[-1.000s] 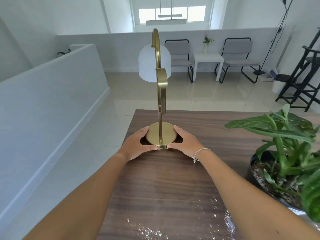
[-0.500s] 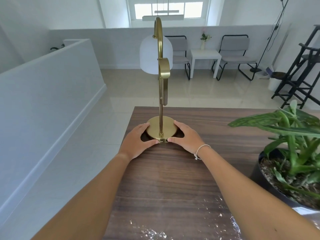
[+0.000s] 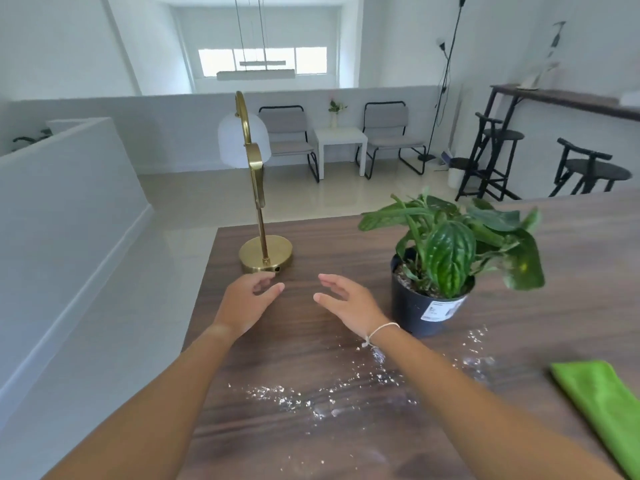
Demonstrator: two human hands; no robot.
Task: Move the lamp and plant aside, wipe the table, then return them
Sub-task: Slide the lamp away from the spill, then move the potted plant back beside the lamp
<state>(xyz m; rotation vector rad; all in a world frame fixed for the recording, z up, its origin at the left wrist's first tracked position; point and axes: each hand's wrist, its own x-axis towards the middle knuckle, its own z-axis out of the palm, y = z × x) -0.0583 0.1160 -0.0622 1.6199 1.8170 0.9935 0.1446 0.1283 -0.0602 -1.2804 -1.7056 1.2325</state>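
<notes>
A brass lamp with a white dome shade stands upright at the far left corner of the dark wood table. My left hand hovers just in front of its round base, fingers apart, holding nothing. My right hand is beside it, open and empty, between the lamp and the plant. The green leafy plant sits in a black pot to the right of my right hand. White crumbs are scattered on the table under my forearms. A green cloth lies at the right edge.
The table's left edge drops to a pale tiled floor beside a low white wall. Beyond the far edge stand two chairs and a small white side table. Black stools and a bar shelf are at the back right.
Both hands have let go of the lamp's base and pulled back toward me. The lamp now stands alone at the far left corner. The view has tilted, bringing the whole plant and cloth into sight.
</notes>
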